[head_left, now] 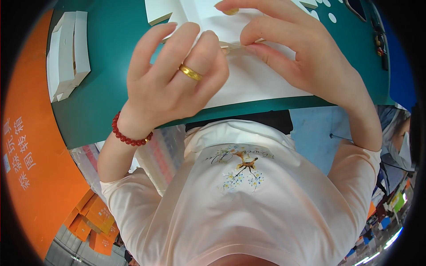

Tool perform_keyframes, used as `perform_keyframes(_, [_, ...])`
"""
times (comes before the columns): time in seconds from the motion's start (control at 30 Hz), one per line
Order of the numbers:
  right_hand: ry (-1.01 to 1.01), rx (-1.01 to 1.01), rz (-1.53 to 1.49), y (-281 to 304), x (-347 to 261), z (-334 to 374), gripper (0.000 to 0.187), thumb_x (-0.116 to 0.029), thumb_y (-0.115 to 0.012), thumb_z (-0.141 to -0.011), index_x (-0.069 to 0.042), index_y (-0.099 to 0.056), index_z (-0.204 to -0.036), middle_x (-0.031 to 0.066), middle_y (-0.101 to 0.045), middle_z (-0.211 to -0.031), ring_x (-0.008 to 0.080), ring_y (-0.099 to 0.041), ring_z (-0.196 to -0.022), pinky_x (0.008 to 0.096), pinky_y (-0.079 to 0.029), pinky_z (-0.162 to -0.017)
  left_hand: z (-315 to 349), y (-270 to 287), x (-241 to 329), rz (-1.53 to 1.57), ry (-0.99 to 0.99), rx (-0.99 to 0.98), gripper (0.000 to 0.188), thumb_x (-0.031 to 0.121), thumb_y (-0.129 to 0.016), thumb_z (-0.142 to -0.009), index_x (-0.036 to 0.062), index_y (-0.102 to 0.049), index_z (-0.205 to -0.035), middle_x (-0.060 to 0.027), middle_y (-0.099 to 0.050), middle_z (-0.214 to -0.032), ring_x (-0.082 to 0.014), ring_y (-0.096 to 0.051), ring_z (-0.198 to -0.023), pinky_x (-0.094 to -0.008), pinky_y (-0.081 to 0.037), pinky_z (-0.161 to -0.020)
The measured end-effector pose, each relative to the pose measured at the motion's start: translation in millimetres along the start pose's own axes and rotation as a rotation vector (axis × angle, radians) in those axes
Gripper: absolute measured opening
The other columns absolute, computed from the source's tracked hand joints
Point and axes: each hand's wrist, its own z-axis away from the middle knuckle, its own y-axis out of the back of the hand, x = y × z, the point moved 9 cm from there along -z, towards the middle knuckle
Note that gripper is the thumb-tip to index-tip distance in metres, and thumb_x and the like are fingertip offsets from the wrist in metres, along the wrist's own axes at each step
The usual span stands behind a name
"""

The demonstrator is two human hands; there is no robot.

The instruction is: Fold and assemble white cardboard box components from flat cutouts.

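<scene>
Both hands meet over a folded white card sheet (pixel 262 82) on the green tabletop. My left hand (pixel 177 73), with a gold ring and a red bead bracelet, is closed, its fingers curled inward. Between the two hands shows a short, thin, pale strip (pixel 230 45). The left thumb side holds one end of it, though the grip is partly hidden behind the knuckles. My right hand (pixel 297 46) pinches the other end between thumb and forefinger, while its other fingers stretch forward over the white card. Whether the strip is part of the card I cannot tell.
A folded white carton (pixel 66 55) stands at the table's left. Small white discs (pixel 332 17) and a dark phone-like object (pixel 356 9) lie at the far right, beside dark slim tools (pixel 379 42). A large orange panel (pixel 26 133) borders the left side.
</scene>
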Motion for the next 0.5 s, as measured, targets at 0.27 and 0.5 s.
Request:
perform_keyframes(0.27, [0.039,0.128,-0.079,1,6,8,0.010,-0.001,-0.071,-0.085,-0.001,-0.064,-0.093,0.0199,-0.058,-0.121,0.0332,-0.060,-0.109,0.0325,-0.052,-0.090,5,2,-11,0.047,0.010,0.085,0.018,0.015,-0.079,-0.079,0.0069,-0.072,-0.093,-0.0031,-0.073,-0.100,-0.0234,-0.068,-0.095,-0.0310,-0.055,-0.071])
perform_keyframes(0.5, [0.070,0.181,-0.025,-2,7,9,0.012,0.001,-0.070,-0.084,0.000,-0.065,-0.095,0.0188,-0.059,-0.120,0.0309,-0.060,-0.109,0.0315,-0.051,-0.091,5,-5,-24,0.347,0.170,0.062,0.022,0.006,-0.081,-0.075,0.0028,-0.073,-0.095,-0.0076,-0.073,-0.101,-0.0293,-0.068,-0.103,-0.0337,-0.060,-0.079])
